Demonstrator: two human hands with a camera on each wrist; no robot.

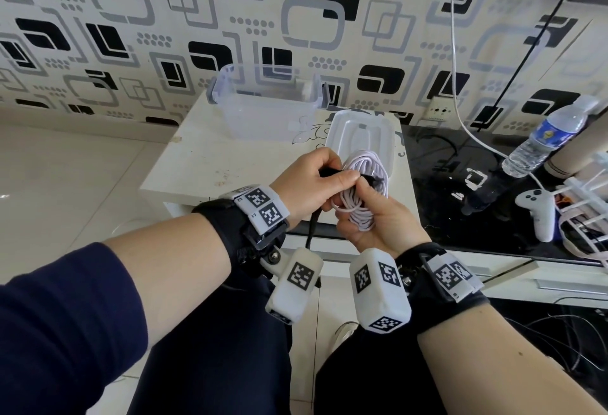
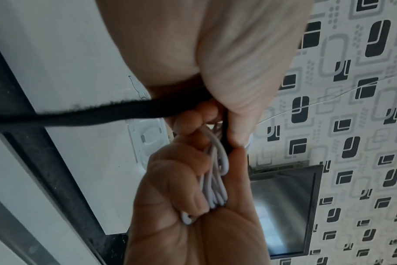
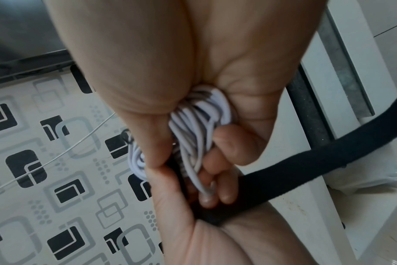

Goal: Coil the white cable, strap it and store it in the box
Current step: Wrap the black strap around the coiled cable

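Note:
The white cable (image 1: pixel 363 181) is wound into a tight oval coil, held upright in front of me over the table's near edge. My right hand (image 1: pixel 375 217) grips the coil's lower half (image 3: pixel 193 129) in its palm, thumb pressed on the middle. My left hand (image 1: pixel 312 181) pinches a black strap (image 1: pixel 332 172) that crosses the coil's middle; the strap's long tail (image 2: pixel 79 113) hangs down below that hand (image 3: pixel 317 161). The clear plastic box (image 1: pixel 266 102) stands open at the back of the white table. Its lid (image 1: pixel 362 138) lies flat to its right.
A water bottle (image 1: pixel 546 138) lies on the dark counter at right, by a white game controller (image 1: pixel 539 214) and a wire rack (image 1: pixel 585 210). A thin white cord (image 1: pixel 455 69) hangs down the patterned wall. The white table (image 1: pixel 204 164) ends just before my hands.

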